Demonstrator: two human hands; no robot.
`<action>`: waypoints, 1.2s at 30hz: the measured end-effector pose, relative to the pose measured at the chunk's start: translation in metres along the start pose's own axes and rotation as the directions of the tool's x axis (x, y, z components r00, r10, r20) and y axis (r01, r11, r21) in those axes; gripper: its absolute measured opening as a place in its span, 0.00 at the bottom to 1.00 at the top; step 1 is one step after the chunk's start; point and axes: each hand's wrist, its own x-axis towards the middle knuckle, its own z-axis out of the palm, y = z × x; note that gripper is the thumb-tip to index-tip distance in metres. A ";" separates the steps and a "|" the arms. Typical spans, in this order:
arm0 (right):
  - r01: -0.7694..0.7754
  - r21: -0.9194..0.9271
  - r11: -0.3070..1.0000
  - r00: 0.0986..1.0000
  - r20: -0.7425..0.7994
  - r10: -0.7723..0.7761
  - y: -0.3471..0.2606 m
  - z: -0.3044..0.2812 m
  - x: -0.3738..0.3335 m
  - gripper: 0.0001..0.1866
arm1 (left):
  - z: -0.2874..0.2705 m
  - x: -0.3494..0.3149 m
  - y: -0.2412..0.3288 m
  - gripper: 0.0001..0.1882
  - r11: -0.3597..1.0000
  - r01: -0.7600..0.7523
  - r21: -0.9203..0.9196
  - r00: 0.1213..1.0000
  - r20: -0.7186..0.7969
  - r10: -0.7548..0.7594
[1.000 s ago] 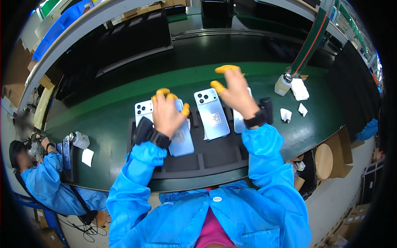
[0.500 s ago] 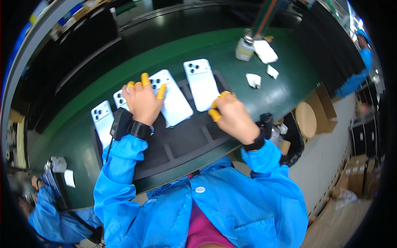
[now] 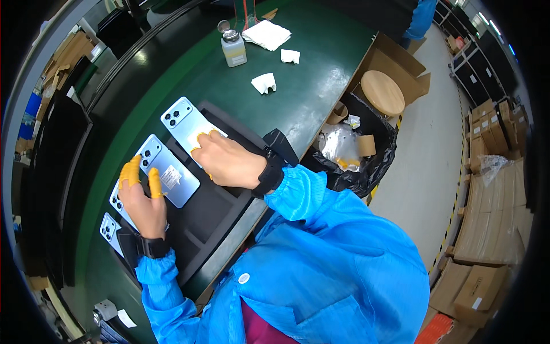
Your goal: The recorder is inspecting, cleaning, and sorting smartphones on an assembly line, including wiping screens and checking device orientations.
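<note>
Several light-blue smartphones lie in a row, camera side up, on a dark foam tray [image 3: 206, 246]. My right hand [image 3: 229, 163], with yellow finger cots, is closed around the lower part of the rightmost smartphone [image 3: 182, 125]. Beside it lies a smartphone with a white label [image 3: 179, 186]. My left hand [image 3: 142, 203], also in yellow finger cots, has its fingers stretched out between that one and a partly covered smartphone [image 3: 116, 202]. Another smartphone [image 3: 109, 229] sits at the far left, partly hidden behind my wrist.
On the green bench [image 3: 309, 69] stand a pump bottle [image 3: 234, 50], a stack of white wipes [image 3: 267, 35] and crumpled wipes [image 3: 264, 83]. Right of the bench are a black-lined bin [image 3: 378, 155], an open carton [image 3: 395, 60] with a round wooden board [image 3: 382, 93], and stacked boxes [image 3: 492, 212].
My view has turned to the right, bringing more of the bin and boxes into sight. Both hands remain at about the same smartphones; the left fingers now point further forward.
</note>
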 end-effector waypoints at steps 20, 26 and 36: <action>0.174 0.699 0.693 0.794 -0.516 0.322 0.009 -0.099 0.067 0.09 | 0.023 -0.031 0.038 0.34 0.891 -0.237 -0.388 0.804 0.436 0.404; 0.328 0.184 0.926 0.943 -0.010 -0.332 -0.054 -0.013 0.084 0.12 | -0.006 -0.043 0.044 0.32 0.835 -0.202 -0.511 0.771 0.443 0.457; 0.282 0.118 0.952 0.893 0.332 -0.305 -0.074 0.022 0.043 0.18 | -0.084 -0.079 0.014 0.23 0.803 -0.050 -0.594 0.849 0.398 0.347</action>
